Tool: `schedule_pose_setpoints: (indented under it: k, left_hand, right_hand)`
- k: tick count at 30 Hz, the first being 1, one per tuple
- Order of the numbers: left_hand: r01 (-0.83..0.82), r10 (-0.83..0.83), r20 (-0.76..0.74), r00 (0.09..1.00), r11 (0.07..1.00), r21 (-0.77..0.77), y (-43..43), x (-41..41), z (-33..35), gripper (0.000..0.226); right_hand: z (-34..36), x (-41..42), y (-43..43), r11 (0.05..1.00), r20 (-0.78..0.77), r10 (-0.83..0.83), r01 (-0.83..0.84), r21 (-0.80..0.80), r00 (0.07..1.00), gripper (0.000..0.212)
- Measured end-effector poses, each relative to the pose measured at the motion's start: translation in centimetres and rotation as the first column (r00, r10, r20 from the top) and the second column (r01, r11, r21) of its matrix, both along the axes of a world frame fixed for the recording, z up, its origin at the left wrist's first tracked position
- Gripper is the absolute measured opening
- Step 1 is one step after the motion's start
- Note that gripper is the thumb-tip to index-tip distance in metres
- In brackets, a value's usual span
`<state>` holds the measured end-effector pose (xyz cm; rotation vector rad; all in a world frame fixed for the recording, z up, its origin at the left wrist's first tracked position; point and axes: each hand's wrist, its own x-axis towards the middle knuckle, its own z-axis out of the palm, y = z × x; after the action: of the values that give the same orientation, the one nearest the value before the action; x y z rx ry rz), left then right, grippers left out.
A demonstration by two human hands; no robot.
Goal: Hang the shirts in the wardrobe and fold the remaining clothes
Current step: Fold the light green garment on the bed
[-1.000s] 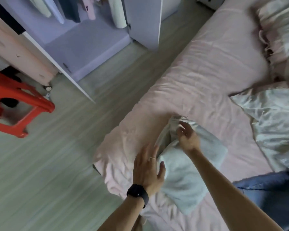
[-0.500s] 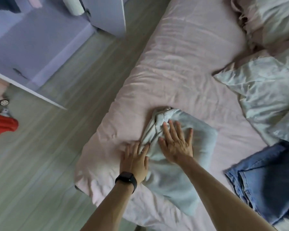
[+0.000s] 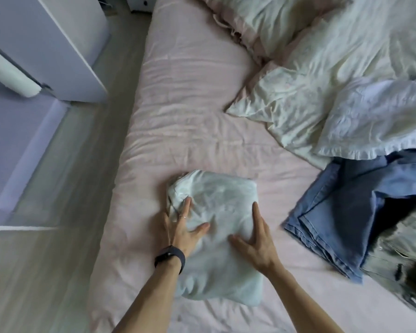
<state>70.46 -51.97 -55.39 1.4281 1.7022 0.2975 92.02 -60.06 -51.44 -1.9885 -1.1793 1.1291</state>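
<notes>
I see the bed [image 3: 190,104], with jeans [image 3: 334,212] at its right and my folded pale garment [image 3: 221,195] nearer the left edge, well apart from them. My left hand [image 3: 180,227] presses flat on the garment's left side, fingers spread. My right hand [image 3: 257,239] lies flat on its right side, fingers straight.

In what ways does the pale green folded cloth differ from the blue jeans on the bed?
The cloth is pale green; the jeans are blue denim. The left hand and right hand press flat on the cloth; no hand touches the jeans. No bedding covers the cloth; a white pillow covers part of the jeans. Both lie on the pink sheet.
</notes>
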Motion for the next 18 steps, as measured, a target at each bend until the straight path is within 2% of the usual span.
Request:
schedule_pose_setpoints:
  k: [2,4,6,7,10,12,16,18]
  left_hand:
    - [-0.019,0.020,0.028,0.999,1.000,-0.012,0.3,0.4,0.4,0.098]
    - [0.057,-0.057,0.046,0.997,0.998,0.014,0.0,0.3,0.7,0.102]
    - [0.187,-0.185,-0.044,0.982,0.981,0.055,-1.4,0.4,1.0,0.110]
    - [0.218,-0.209,-0.113,0.971,0.973,0.073,-2.3,0.6,1.3,0.113]
    - [0.303,-0.240,-0.394,0.887,0.947,0.106,-4.6,2.5,1.9,0.112]
    - [0.320,-0.233,-0.528,0.817,0.944,0.079,-4.3,3.6,2.1,0.104]
    - [0.315,-0.238,-0.492,0.837,0.946,0.080,-3.4,4.0,3.6,0.095]
    - [0.296,-0.218,-0.468,0.856,0.950,0.099,-3.7,2.8,6.2,0.093]
  right_hand:
    - [-0.9,-0.8,0.2,0.998,0.070,0.032,-0.035,0.045,0.997,0.107]
    - [-1.2,-2.0,0.0,0.998,0.240,0.064,-0.066,0.001,0.969,0.095]
    - [-1.5,-4.0,-1.1,0.992,0.478,0.128,-0.104,-0.077,0.869,0.087]
    - [-1.4,-5.2,-1.5,0.986,0.539,0.165,-0.117,-0.122,0.826,0.087]
    - [-1.7,-7.2,-1.3,0.954,0.578,0.297,-0.212,-0.212,0.760,0.075]
    - [-2.2,-7.2,-0.7,0.931,0.583,0.357,-0.230,-0.283,0.730,0.076]
    - [-1.4,-6.2,0.3,0.939,0.650,0.340,-0.206,-0.276,0.679,0.086]
    - [0.7,-6.8,0.2,0.928,0.676,0.372,-0.266,-0.261,0.636,0.082]
